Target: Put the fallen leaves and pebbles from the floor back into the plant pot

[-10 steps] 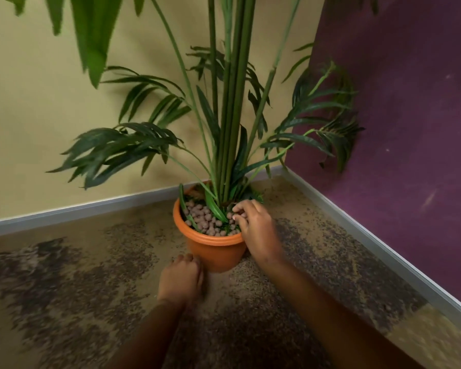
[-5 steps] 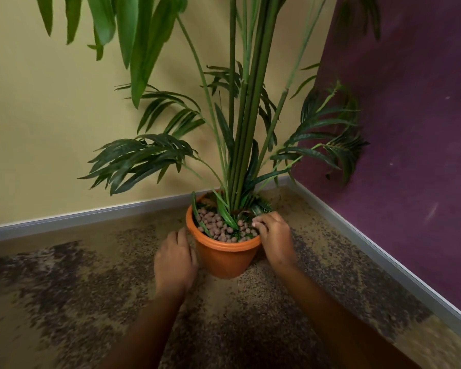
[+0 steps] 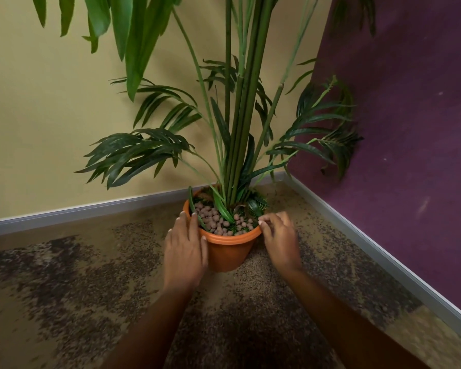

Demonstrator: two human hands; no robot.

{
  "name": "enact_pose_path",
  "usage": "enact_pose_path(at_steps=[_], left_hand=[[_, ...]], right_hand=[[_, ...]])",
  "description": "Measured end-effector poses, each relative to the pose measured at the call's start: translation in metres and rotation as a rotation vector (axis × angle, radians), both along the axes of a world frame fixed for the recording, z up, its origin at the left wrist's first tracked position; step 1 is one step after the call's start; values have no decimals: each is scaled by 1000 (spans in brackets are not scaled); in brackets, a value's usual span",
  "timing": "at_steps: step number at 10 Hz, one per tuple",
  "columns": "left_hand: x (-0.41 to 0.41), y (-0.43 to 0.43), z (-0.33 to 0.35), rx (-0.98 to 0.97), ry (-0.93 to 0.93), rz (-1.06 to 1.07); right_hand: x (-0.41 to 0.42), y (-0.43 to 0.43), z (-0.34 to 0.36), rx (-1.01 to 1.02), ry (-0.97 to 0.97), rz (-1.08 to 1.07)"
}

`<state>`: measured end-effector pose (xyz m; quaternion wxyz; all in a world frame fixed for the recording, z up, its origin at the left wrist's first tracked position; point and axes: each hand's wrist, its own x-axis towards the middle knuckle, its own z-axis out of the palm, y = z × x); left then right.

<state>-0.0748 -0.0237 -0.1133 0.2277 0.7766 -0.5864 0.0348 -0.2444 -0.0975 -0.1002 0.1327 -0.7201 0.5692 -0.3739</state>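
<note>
The orange plant pot stands on the carpeted floor in the wall corner (open carpet in front). The left hand lies flat against its left rim, fingers together; the right hand, fingers curled, touches the right rim beside the pebbles.

My speckled brown carpet runs into the room's corner, where a yellow wall meets a purple wall (a grey skirting board lines both edges).
</note>
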Motion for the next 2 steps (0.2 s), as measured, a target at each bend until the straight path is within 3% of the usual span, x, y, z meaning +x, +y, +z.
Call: enact_pose_path(at_steps=[2], left_hand=[[-10, -5, -9, 16, -54, -92]], right_hand=[[-1, 9, -18, -67, 193, -54]])
